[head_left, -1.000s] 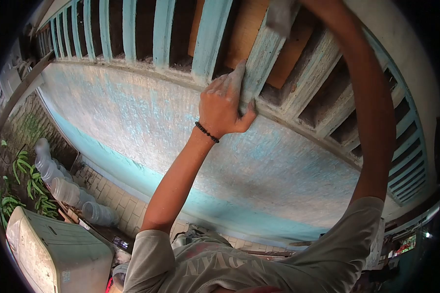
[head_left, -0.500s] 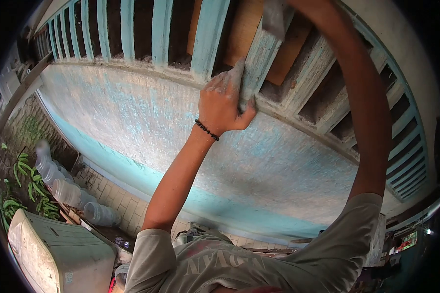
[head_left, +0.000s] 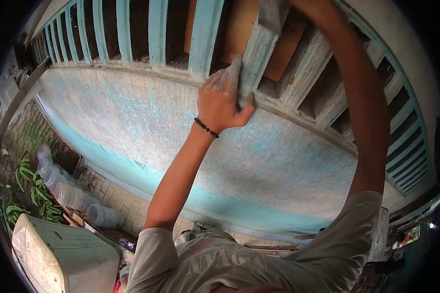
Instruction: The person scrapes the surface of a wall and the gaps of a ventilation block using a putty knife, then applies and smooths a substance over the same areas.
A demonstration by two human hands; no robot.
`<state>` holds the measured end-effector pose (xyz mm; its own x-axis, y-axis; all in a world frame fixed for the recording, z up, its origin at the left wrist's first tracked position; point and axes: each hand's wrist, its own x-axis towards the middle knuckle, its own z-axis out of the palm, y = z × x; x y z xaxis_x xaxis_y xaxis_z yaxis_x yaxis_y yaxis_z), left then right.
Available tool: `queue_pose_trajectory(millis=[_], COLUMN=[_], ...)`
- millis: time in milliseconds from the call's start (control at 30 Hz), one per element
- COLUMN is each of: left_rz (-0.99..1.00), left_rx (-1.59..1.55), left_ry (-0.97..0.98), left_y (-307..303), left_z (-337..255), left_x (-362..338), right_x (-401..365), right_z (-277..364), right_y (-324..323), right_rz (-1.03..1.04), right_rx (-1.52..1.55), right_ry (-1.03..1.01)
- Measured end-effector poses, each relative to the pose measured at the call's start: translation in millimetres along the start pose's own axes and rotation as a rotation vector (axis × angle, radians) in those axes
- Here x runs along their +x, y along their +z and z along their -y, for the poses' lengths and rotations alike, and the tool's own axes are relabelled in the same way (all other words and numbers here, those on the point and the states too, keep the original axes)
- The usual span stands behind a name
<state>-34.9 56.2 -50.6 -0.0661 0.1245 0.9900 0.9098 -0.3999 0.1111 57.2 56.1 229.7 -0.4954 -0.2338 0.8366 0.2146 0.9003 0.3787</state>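
Note:
My left hand (head_left: pixel 219 100), dusty at the fingers and with a black beaded bracelet (head_left: pixel 206 128) at the wrist, is at the foot of a worn light-blue slat (head_left: pixel 255 61). Its index finger lies along the slat's left side and its thumb is at the right, so the slat's base sits between them. My right forearm (head_left: pixel 359 83) reaches up past the top edge, where the hand is cut off. Beside that wrist, a grey flat blade-like piece (head_left: pixel 271 17) overlaps the upper part of the same slat; what grips it is out of frame.
Below the slats runs a ledge (head_left: pixel 137 71) above a patchy, scraped wall (head_left: pixel 146 115) with a turquoise lower band. At lower left are clear plastic containers (head_left: pixel 105 215), green plants (head_left: pixel 36 188) and a large whitish box-shaped thing (head_left: pixel 78 249). Brick paving (head_left: pixel 127 207) lies along the wall's foot.
The view has shifted slightly. My left hand keeps its place at the slat's foot, and the grey piece shows a little higher and further left in view.

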Motion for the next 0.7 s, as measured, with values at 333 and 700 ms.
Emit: queue_pose_trajectory(millis=[333,700], left_rz=[0.006,0.022], left_rx=[-0.005,-0.004], left_ry=[-0.004,-0.016], left_y=[1,-3], left_z=[1,-1], left_x=[-1,0], right_x=[-10,-14], right_z=[-19,-28], right_y=[18,12], right_rz=[-0.106,-0.224], right_rx=[0.054,0.096], right_ry=[-0.195,-0.176])
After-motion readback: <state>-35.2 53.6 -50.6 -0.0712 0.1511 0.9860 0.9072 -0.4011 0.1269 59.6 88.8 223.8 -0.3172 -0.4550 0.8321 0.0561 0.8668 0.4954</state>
